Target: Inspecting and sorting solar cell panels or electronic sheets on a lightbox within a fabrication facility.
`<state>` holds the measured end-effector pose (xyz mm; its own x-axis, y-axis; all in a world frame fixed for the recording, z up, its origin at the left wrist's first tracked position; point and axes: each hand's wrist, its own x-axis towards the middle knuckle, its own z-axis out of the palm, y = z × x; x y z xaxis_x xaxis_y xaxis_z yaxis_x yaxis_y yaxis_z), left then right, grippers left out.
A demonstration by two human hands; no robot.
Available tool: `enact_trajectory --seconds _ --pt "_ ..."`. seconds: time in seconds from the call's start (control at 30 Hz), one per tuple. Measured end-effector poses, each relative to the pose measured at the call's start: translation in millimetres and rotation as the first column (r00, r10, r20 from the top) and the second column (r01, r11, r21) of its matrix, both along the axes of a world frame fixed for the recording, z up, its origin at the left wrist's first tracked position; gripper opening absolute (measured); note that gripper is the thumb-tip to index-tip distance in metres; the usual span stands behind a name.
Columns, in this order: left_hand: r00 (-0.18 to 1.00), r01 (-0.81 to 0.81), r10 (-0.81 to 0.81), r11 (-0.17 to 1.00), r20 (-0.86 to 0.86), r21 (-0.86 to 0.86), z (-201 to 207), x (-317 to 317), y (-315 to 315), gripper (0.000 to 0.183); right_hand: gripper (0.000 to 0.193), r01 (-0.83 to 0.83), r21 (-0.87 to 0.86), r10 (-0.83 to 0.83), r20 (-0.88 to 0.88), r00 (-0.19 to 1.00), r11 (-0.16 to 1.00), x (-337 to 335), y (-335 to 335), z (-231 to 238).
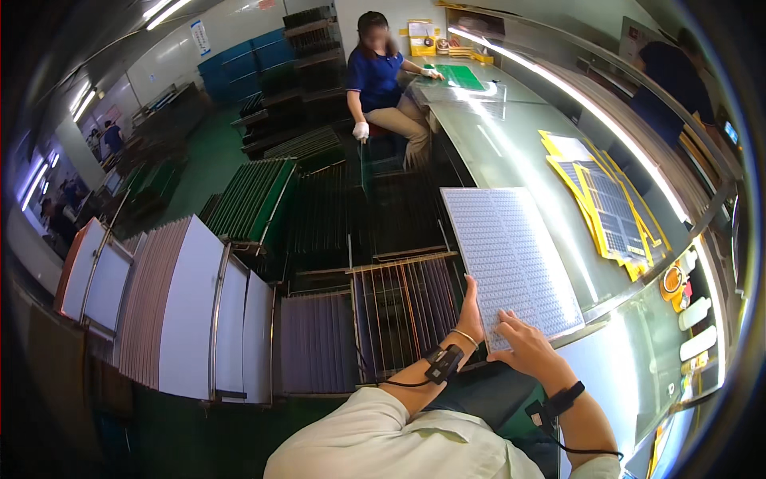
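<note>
A white circuit board panel (511,247), covered with rows of tiny repeated marks, slopes across the front edge of the workbench before me. My left hand (472,313) is closed on its lower left edge, fingers pointing up along the side; part of the grip is hidden behind the panel. Over the panel's near end lies my right hand (527,345), its fingers stretched apart and touching the face, the thumb spread toward the near corner. Each of my wrists wears a black strapped device with a cable.
Racks of upright white panels (191,295), purple-grey panels (319,339) and green panels (254,195) stand left of the workbench (511,148). Yellow-edged sheets (602,203) and white bottles (696,327) lie to the right. A seated co-worker (379,88) touches a green board (453,77) at the far end.
</note>
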<state>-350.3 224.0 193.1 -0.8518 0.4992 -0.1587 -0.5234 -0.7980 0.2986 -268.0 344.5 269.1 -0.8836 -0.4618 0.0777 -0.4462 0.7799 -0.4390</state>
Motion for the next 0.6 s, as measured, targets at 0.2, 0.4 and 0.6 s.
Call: enact_trajectory --seconds 0.2,0.4,0.6 --pt "0.994 -0.101 0.105 0.991 0.039 -0.084 -7.5 -5.9 -4.5 0.082 0.032 -0.068 0.015 0.070 -0.195 0.978 0.998 0.3 -5.3 -22.8" --pt "0.985 0.123 -0.107 0.986 0.138 -0.111 -31.8 -24.2 -9.8 0.065 0.014 0.616 -0.732 -0.434 0.472 0.767 0.293 -22.9 17.1 -25.1" --pt "1.000 -0.028 0.029 0.935 -0.002 -0.354 -5.2 -16.7 -47.9 0.034 0.029 0.364 -0.689 -0.605 -0.135 0.785 0.626 -48.9 83.3 74.3"
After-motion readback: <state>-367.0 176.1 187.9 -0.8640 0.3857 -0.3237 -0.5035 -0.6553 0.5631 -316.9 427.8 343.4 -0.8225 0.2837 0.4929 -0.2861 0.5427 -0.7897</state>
